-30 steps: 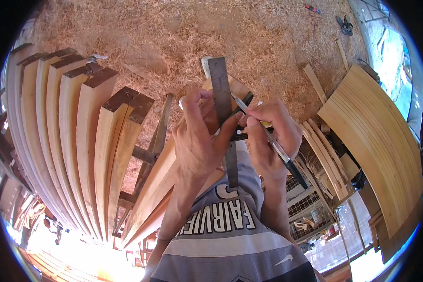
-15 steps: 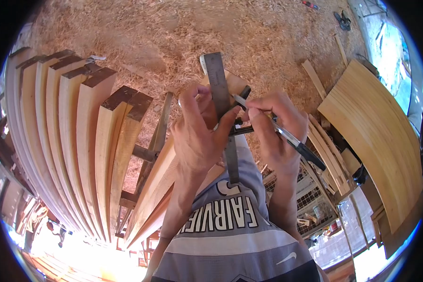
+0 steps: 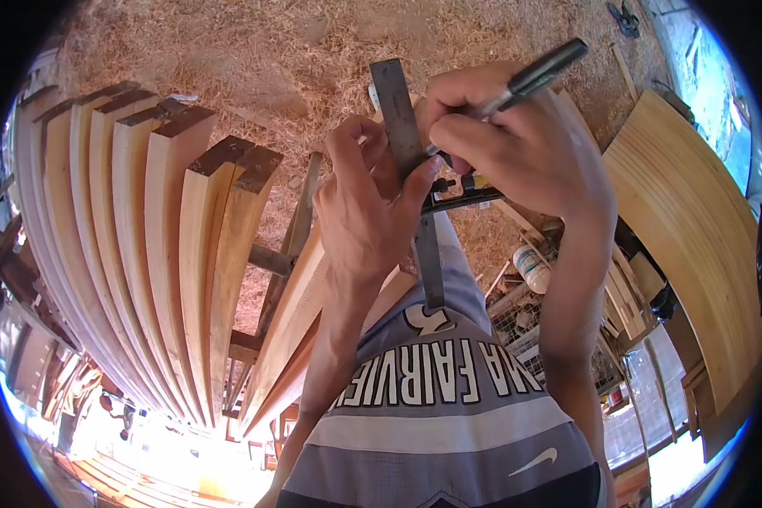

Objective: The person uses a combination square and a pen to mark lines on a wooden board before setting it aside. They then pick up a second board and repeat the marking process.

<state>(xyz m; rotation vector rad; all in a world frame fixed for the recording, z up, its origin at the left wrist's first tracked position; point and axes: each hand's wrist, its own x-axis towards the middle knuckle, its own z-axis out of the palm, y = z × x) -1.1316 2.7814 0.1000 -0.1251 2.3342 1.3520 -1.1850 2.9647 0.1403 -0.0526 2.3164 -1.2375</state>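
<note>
My left hand (image 3: pixel 368 195) is closed on a flat dark metal ruler (image 3: pixel 391 102), thumb on one edge and fingers curled at the other. The ruler lies over a piece of wood that is mostly hidden, and its lower end points at my lap. In my right hand (image 3: pixel 508 140) is a pen (image 3: pixel 546 72) with a dark body and a silvery front part. The pen's tip rests near the ruler's right edge, by my left thumb. Below my right hand, a black bar (image 3: pixel 466 201), perhaps part of a clamp, crosses beside the ruler.
Several thick planks (image 3: pixel 169 254) stand in a row at the left. At the right lies a wide wooden panel (image 3: pixel 694 229), with thin strips beside it. A white container (image 3: pixel 532 269) is near my right forearm. Wood shavings (image 3: pixel 254 59) cover the ground.
My right hand has moved up and turned over, so the pen's back end now points up and right instead of down. My left hand still grips the ruler, shifted slightly in view.
</note>
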